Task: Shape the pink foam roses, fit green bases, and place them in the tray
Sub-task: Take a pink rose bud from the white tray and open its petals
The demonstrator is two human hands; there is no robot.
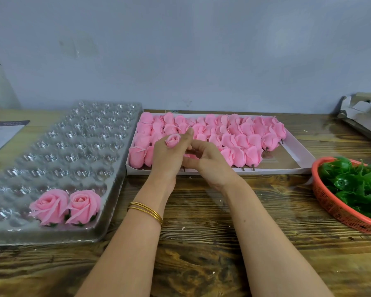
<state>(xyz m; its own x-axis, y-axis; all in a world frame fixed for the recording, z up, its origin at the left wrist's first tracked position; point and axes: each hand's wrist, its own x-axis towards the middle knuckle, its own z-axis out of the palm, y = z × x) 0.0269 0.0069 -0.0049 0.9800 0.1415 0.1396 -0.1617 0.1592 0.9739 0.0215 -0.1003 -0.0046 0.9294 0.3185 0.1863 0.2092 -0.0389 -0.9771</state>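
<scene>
She's got one pink foam rose (173,140) up in her left hand (166,159), fingers curled round it, bloom facing up, over the near left part of the shallow cardboard box (296,146). Her right hand (208,161) is pressed against the left just under the flower, fingers bent in; I can't tell whether it pinches anything. The box is packed with unshaped pink buds (234,133) lying in rows. Left of it sits the clear plastic tray (73,138), with two finished roses (49,205) side by side in its near right corner. At the right edge of the wooden table (201,232), a red basket (338,211) holds the green bases (356,185). Gold bangles (146,210) ring her left wrist
</scene>
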